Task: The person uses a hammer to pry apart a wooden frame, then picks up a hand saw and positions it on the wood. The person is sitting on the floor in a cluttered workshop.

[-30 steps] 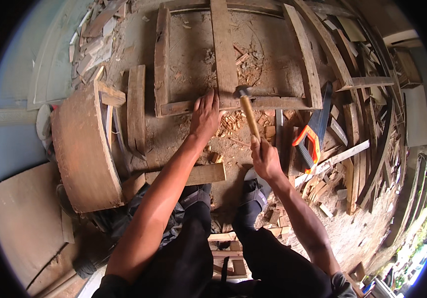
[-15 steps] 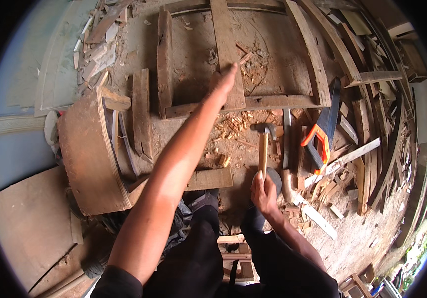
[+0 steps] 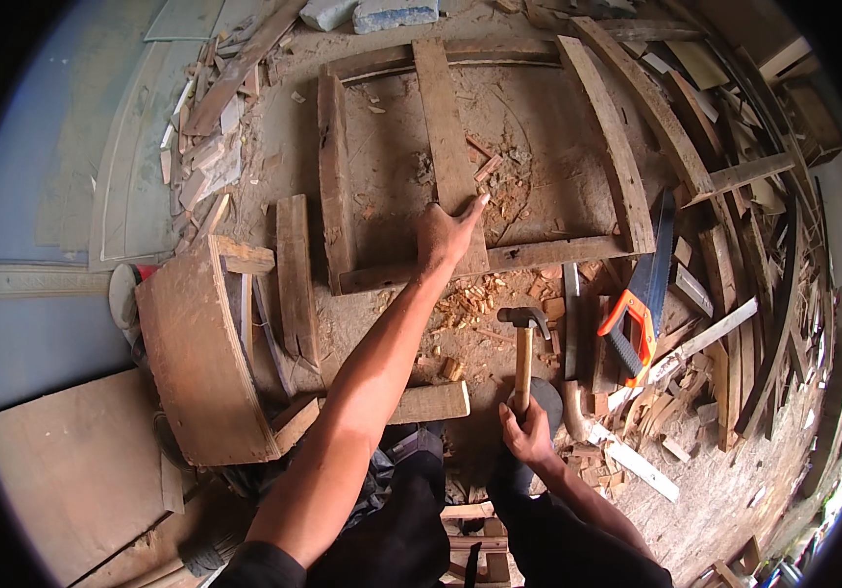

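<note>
Wooden slats nailed into a weathered rectangular frame (image 3: 499,257) lie flat on the dusty ground, and the left hand (image 3: 444,235) rests on the frame's middle upright slat (image 3: 445,147), palm down with the fingers stretched forward and loosely together, gripping nothing. The hand sits near the frame's lower crosspiece, where that slat meets it. Below and to the right, the right hand (image 3: 527,434) is closed around the lower end of a claw hammer (image 3: 523,353) with a pale wooden handle; the hammer stands roughly upright in the view, its dark metal head uppermost and just short of the frame's lower edge, over a scatter of wood chips (image 3: 465,304) and splinters. Whether the head touches the ground cannot be told. Just right of the hammer a handsaw (image 3: 644,284) with an orange and black handle lies on loose boards, its blade pointing away from the person. To the left, a wide curved board (image 3: 200,358) stands on edge, with a short plank (image 3: 296,274) beside it and a thick block of timber (image 3: 431,402) lying across near the person's knees. Offcuts and thin strips of wood (image 3: 735,323) pile up along the right side of the ground.
</note>
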`<action>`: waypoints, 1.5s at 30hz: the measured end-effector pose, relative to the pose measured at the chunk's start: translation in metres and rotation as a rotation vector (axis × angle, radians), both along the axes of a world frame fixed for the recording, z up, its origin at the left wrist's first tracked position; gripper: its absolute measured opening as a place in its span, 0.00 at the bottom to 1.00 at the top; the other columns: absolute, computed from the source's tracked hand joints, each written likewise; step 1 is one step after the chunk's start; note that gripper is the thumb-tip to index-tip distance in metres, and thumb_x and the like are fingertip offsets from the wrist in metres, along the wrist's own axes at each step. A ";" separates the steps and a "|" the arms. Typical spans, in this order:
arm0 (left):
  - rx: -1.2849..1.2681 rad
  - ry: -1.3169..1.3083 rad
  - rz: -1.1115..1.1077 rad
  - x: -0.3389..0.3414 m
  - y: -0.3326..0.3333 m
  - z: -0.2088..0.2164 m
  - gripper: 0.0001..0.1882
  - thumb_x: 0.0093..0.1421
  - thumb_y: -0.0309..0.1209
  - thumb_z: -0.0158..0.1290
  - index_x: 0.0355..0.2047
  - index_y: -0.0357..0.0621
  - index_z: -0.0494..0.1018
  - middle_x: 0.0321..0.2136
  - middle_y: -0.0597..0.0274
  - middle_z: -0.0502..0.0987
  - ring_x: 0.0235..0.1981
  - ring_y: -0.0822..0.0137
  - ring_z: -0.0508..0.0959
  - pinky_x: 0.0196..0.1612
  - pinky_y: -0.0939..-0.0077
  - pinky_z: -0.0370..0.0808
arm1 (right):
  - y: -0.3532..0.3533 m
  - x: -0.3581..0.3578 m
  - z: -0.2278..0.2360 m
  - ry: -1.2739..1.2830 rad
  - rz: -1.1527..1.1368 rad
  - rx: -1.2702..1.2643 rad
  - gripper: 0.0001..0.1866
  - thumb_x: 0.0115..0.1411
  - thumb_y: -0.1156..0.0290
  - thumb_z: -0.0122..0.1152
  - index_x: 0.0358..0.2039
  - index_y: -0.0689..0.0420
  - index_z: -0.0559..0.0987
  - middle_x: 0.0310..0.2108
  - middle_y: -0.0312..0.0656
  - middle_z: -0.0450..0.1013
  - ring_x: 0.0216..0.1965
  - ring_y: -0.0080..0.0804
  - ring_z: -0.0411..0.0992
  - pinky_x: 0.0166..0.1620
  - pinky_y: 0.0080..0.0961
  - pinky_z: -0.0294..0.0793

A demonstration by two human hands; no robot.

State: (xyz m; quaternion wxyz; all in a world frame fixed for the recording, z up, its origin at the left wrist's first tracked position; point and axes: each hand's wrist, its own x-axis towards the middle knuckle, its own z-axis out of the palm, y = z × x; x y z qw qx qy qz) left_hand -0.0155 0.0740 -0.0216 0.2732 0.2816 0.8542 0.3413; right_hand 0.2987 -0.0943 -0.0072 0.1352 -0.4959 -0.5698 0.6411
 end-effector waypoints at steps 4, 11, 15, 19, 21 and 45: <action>-0.015 -0.050 -0.033 -0.005 0.002 -0.004 0.45 0.51 0.72 0.56 0.22 0.31 0.78 0.17 0.53 0.78 0.21 0.52 0.81 0.25 0.60 0.77 | 0.007 -0.004 0.017 -0.033 0.041 -0.030 0.13 0.66 0.65 0.60 0.30 0.58 0.69 0.18 0.30 0.64 0.23 0.15 0.62 0.25 0.21 0.63; 0.084 -0.752 0.134 -0.030 0.015 -0.021 0.52 0.55 0.68 0.55 0.66 0.40 0.59 0.62 0.46 0.67 0.59 0.53 0.71 0.63 0.52 0.67 | 0.007 0.000 0.009 0.038 0.009 -0.123 0.13 0.67 0.64 0.60 0.30 0.58 0.70 0.19 0.29 0.65 0.22 0.16 0.63 0.25 0.22 0.63; 0.229 -0.604 0.096 -0.038 0.019 -0.042 0.36 0.56 0.53 0.65 0.56 0.41 0.72 0.48 0.53 0.79 0.38 0.61 0.84 0.44 0.64 0.81 | 0.011 -0.006 0.013 0.015 0.022 -0.093 0.14 0.67 0.63 0.60 0.32 0.59 0.71 0.19 0.29 0.65 0.22 0.16 0.62 0.25 0.22 0.63; 0.139 -0.526 0.088 -0.054 0.013 -0.011 0.34 0.55 0.52 0.66 0.52 0.37 0.75 0.43 0.51 0.82 0.33 0.61 0.86 0.39 0.67 0.83 | 0.008 0.001 0.002 -0.007 0.035 -0.033 0.15 0.66 0.61 0.61 0.38 0.62 0.74 0.19 0.30 0.65 0.23 0.16 0.63 0.26 0.23 0.64; 0.084 -0.472 0.060 -0.070 0.014 0.017 0.35 0.55 0.53 0.67 0.52 0.38 0.77 0.39 0.51 0.84 0.32 0.62 0.86 0.39 0.71 0.83 | 0.007 -0.002 0.004 -0.006 0.018 -0.033 0.17 0.66 0.59 0.61 0.41 0.63 0.75 0.20 0.31 0.67 0.24 0.17 0.65 0.27 0.23 0.66; -0.314 0.911 -0.371 -0.072 -0.042 0.324 0.36 0.55 0.44 0.66 0.53 0.27 0.68 0.43 0.35 0.80 0.47 0.42 0.81 0.52 0.57 0.79 | -0.044 0.012 0.033 -0.129 -0.175 0.218 0.21 0.69 0.55 0.57 0.30 0.63 0.73 0.17 0.47 0.68 0.20 0.32 0.62 0.27 0.34 0.65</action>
